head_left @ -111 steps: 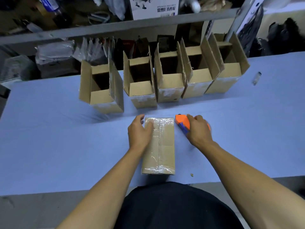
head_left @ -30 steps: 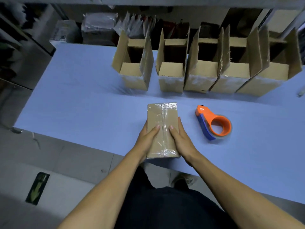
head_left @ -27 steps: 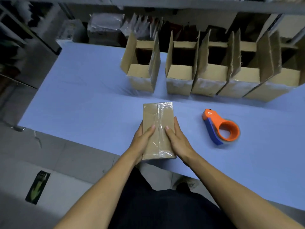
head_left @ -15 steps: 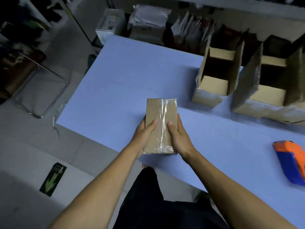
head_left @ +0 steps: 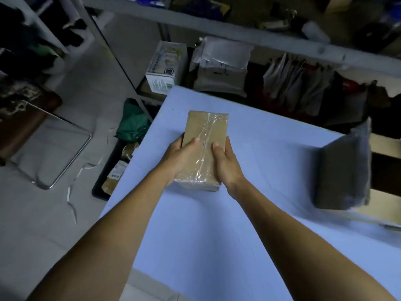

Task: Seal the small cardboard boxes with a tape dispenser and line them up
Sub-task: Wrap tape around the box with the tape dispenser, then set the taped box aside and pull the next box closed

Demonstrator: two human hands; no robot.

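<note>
Carried leftward since a moment ago, the sealed box (head_left: pixel 205 148) now sits near the desk's (head_left: pixel 271 170) left end, long axis pointing away, left hand (head_left: pixel 181 155) and right hand (head_left: pixel 225 161) clasping its sides.

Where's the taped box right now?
Head view, centre: the taped box is gripped between the left hand and right hand, above the blue table near its left edge.

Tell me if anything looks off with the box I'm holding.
The clear tape on the sealed box is wrinkled and runs slightly askew instead of flat. Both hands, left hand and right hand, grip its sides over the table.
</note>
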